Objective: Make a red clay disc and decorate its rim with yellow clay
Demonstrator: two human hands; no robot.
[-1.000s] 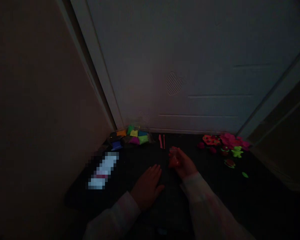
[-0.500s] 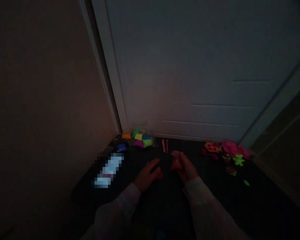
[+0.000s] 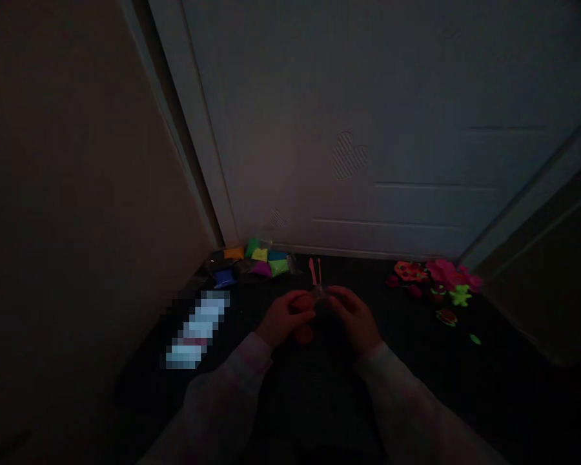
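Observation:
The scene is very dark. My left hand [image 3: 283, 318] and my right hand [image 3: 351, 318] meet over a dark floor mat [image 3: 319, 387], fingers curled together. Between them is a small orange-red lump [image 3: 304, 333], seemingly soft clay, partly hidden by the fingers. Both hands appear to pinch or pull it; which hand carries most of it I cannot tell. Pale sleeves cover both forearms.
A pile of small coloured bags [image 3: 252, 263] lies in the corner by the white door [image 3: 368, 129]. Two thin pink tools [image 3: 314, 271] lie just beyond my hands. Pink, red and green moulded shapes [image 3: 438, 284] sit at right. A pixelated pale packet [image 3: 196, 329] lies left.
My left hand lifted from lying flat on the mat and came to the right hand. The orange-red lump, earlier in the right hand alone, is now between both hands.

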